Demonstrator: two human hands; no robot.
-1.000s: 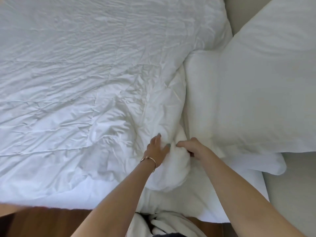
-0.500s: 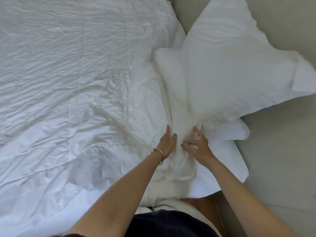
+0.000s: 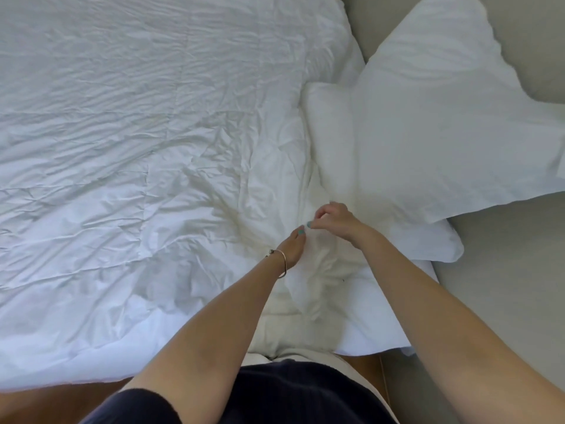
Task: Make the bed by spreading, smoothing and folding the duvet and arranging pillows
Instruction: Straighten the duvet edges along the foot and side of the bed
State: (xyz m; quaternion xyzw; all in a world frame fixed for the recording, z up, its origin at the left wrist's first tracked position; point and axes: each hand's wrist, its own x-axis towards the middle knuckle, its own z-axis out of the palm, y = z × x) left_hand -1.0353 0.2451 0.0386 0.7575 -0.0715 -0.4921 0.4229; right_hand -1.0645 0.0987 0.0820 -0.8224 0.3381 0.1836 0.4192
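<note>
Beside the pillows (image 3: 428, 123), at the bed's near corner: wrinkled duvet (image 3: 137, 148) spread flat; left hand (image 3: 293, 249) pressing it, fingers straight, apparently to smooth; right hand (image 3: 331, 218) curled just above it, whether pinching cloth unclear.

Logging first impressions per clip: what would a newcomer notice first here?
Two bare forearms reach in from the bottom, the left hand and right hand meeting at the crumpled duvet corner. The wrinkled white duvet fills the left. A large white pillow leans at upper right.
</note>
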